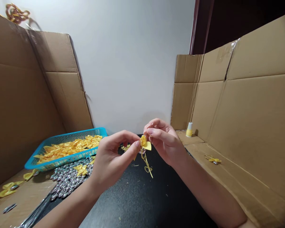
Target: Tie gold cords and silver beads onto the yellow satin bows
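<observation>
My left hand pinches a yellow ribbon bow between thumb and forefinger, in front of me above the black tabletop. A looped yellow-gold cord hangs below the bow, and something small and shiny shows just under its petals. Close above the bow, my right hand has its thumb and forefinger pressed together. What they pinch is too thin and small to make out. Behind the left hand, thin gold pieces lie on the table, partly hidden.
On the left stands a blue plastic basket full of yellow bows. Many silver beads lie before it. A thread spool and a finished-looking bow sit on cardboard at right. Cardboard walls flank both sides.
</observation>
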A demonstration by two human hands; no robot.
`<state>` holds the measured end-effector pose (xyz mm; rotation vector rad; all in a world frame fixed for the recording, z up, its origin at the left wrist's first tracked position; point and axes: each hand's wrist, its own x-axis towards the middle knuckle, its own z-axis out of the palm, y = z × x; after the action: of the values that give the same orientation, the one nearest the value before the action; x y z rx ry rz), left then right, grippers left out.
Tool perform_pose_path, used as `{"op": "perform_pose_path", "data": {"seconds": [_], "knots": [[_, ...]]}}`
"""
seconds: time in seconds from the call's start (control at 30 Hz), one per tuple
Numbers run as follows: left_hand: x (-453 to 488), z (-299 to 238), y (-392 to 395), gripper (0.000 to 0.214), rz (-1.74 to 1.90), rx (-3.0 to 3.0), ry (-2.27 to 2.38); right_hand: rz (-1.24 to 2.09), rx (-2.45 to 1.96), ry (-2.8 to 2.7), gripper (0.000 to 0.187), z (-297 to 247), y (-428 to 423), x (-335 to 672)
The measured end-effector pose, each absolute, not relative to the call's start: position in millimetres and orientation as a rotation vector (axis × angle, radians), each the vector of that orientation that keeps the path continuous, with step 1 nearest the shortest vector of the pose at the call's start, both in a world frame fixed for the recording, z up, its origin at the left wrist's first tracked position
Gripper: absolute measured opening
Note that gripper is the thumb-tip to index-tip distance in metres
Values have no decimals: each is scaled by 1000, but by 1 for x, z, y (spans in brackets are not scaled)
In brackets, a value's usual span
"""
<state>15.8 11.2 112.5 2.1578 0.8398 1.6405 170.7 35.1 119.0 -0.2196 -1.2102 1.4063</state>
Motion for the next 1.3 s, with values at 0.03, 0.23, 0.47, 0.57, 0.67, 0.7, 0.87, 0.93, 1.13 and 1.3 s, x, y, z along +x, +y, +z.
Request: {"op": "perform_pose_path", "data": {"seconds": [0.03, 0.23, 0.47, 0.57, 0.67, 0.7, 0.87, 0.93, 1.13, 1.3], "knots": [[16, 113, 12, 11, 1633, 2147, 839, 1411, -218, -1200, 10, 119, 35, 170], [17, 114, 14, 11, 1625, 2087, 818, 1407, -234, -1140, 16, 119, 33, 167], [18, 115, 13, 8, 1619, 2017, 775, 1352, -191, -1144, 13, 115, 35, 166], [18, 115, 13, 8, 1621, 2005, 774, 1325, -194, -1156, 13, 115, 36, 167], [17, 115, 14, 8, 1628, 2005, 780, 1293, -221, -1177, 13, 116, 36, 167], [17, 115, 14, 8, 1630, 2004, 786, 1281, -233, -1178, 13, 116, 36, 167], [18, 115, 14, 8, 1639, 1999, 772, 1249, -256, -1184, 13, 116, 34, 166], [18, 115, 14, 8, 1640, 1999, 762, 1240, -258, -1188, 12, 116, 33, 166], [16, 114, 14, 10, 1642, 1997, 769, 1195, -267, -1208, 12, 115, 33, 166], [18, 116, 13, 9, 1636, 1991, 771, 1201, -237, -1213, 12, 114, 33, 166]]}}
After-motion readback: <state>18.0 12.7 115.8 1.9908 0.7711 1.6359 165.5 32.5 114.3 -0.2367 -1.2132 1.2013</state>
